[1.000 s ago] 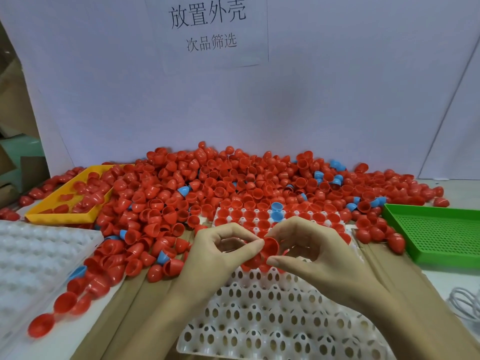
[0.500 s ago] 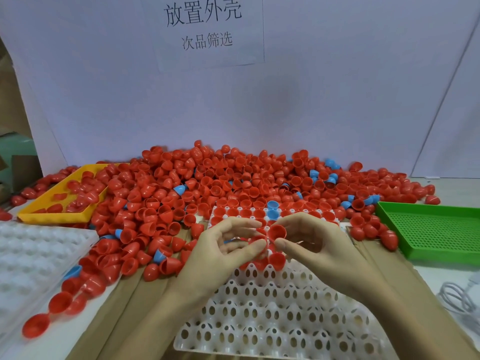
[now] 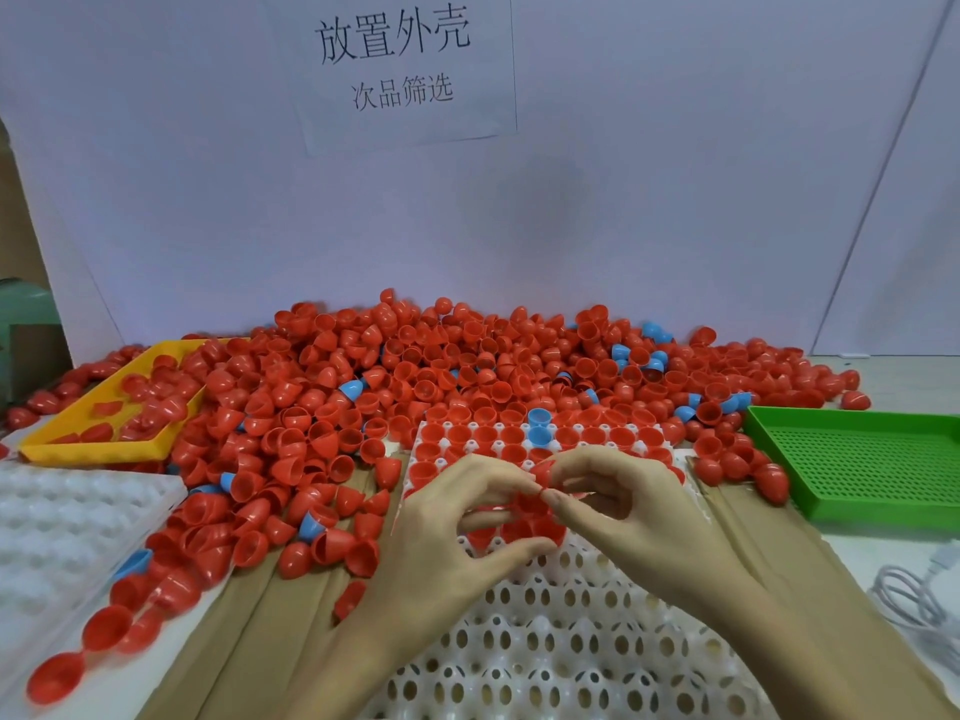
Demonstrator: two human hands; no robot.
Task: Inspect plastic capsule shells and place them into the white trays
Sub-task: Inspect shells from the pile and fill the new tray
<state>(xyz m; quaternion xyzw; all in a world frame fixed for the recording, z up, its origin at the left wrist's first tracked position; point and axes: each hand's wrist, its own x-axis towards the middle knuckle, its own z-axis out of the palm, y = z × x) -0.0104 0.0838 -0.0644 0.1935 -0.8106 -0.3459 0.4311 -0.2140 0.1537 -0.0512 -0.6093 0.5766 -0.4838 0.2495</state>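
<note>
Pinching a red shell [image 3: 542, 472] between thumb and forefinger, the right hand [image 3: 628, 517] holds it just above the white tray [image 3: 571, 646]'s filled far rows. The left hand [image 3: 457, 532]'s fingers curl close alongside; whether they grip anything I cannot tell. Inspection looks finished; next it needs seating in an empty near socket.

The red capsule shells [image 3: 322, 444] are smooth, glossy plastic that catches small highlights; the few blue shells [image 3: 540, 433] scattered among them shine the same way. The white tray [image 3: 571, 646] in front is moulded plastic with a soft sheen, pierced with oval holes. The second white tray [image 3: 62, 522] at the left looks duller, almost frosted. The yellow tray [image 3: 98, 449] and the perforated green tray [image 3: 857, 470] are plain smooth plastic. Brown matt cardboard [image 3: 249, 631] lies beneath, and the printed sign [image 3: 395, 59] behind is matt paper.
</note>
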